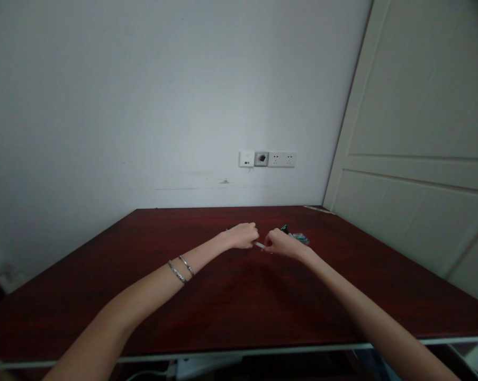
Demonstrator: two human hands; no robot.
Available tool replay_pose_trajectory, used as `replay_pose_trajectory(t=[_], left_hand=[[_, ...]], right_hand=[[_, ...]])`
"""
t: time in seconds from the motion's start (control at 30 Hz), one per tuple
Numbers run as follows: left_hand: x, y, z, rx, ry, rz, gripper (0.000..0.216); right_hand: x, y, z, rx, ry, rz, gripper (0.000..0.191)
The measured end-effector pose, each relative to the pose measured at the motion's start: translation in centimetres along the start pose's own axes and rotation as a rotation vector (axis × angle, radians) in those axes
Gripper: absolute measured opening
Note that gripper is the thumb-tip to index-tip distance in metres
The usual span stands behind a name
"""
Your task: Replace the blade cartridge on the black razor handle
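Observation:
Both my hands are over the middle of the dark red table (231, 307), close together. Between them runs a small, thin white stick-like piece (260, 245), too small to name. My left hand (242, 235) is closed at its left end, the fingertips partly hidden by the back of the hand. My right hand (280, 243) pinches its right end between thumb and fingers. Just behind my right hand lies a clear packet with green in it (301, 238), beside a small black item (284, 229). Something dark shows slightly behind my left wrist.
A white wall with a row of sockets (281, 159) rises behind the table. On the right stands a pale panelled door (413, 174). A flat strip (318, 209) lies at the table's far right corner. Beneath the front edge are a white cable (147, 373) and other stored items.

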State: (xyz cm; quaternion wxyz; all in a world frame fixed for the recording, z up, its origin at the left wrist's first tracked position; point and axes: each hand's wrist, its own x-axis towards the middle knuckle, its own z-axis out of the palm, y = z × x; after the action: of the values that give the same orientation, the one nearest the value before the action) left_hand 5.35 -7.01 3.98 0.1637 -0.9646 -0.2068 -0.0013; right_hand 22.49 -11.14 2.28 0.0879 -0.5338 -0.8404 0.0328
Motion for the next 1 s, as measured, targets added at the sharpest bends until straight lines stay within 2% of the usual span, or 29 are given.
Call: replay_pose_trajectory(t=[0.17,0.27,0.43,0.6,0.7,0.83,1.0], left_hand=[[0.0,0.2,0.1,0.102,0.088,0.052,0.008],[-0.2,0.0,-0.1,0.087,0.18,0.02,0.013],[-1.5,-2.2,0.0,-0.011,0.267,-0.096,0.021],[-3.8,-6.1,1.8,-0.112,0.277,-0.273,0.023],[-4.9,-7.8,3.2,-0.167,0.269,-0.402,0.025],[-5.9,-8.7,4.5,-0.219,0.245,-0.51,0.026],[-6.5,-9.1,5.4,-0.229,0.22,-0.549,0.027]], right_hand=[[-0.1,0.0,0.4,0.005,0.047,-0.003,0.019],[-0.4,0.9,0.2,0.027,0.099,0.027,0.02],[-2.2,5.5,-0.8,0.105,0.122,0.241,0.023],[-4.6,12.0,-1.3,0.033,0.162,0.5,0.027],[-5.6,14.7,-0.7,0.005,0.147,0.6,0.024],[-5.9,16.6,0.6,0.013,0.112,0.662,0.019],[-5.7,16.9,1.2,0.034,0.066,0.673,0.015]])
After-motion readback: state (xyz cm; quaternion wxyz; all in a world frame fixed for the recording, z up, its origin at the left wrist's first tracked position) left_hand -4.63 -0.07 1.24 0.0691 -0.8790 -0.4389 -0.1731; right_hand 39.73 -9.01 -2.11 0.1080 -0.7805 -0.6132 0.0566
